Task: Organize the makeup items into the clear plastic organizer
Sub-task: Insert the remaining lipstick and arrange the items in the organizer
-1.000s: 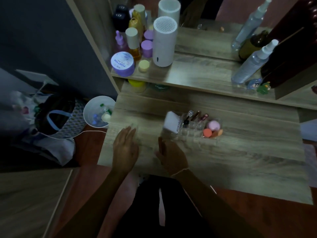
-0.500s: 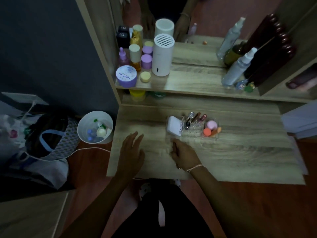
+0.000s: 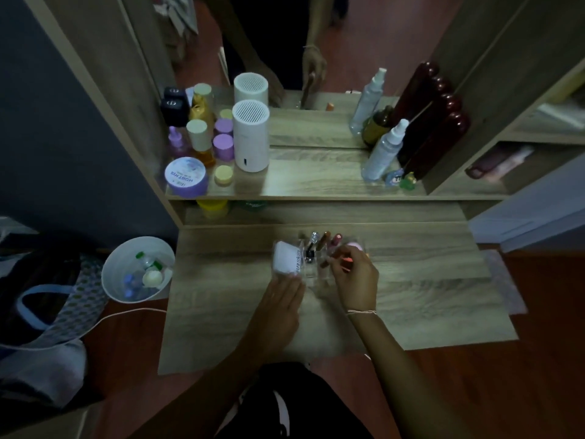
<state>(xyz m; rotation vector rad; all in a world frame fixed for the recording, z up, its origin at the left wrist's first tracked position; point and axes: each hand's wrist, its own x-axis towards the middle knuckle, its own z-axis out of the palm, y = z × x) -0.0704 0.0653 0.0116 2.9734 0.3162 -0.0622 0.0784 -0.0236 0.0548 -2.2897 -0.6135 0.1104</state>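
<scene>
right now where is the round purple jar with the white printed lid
The round purple jar sits at the upper shelf's left front corner, beside the small yellow-lidded pot.

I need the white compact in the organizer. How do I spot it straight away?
On the lower wooden desk, find the clear plastic organizer between both hands. The white compact stands at its left end, above the left hand: the only broad, flat white piece, beside slim tubes.

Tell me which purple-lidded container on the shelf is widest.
The flat purple jar at the shelf's front-left corner; the two purple-capped pots behind it are narrower.
</scene>
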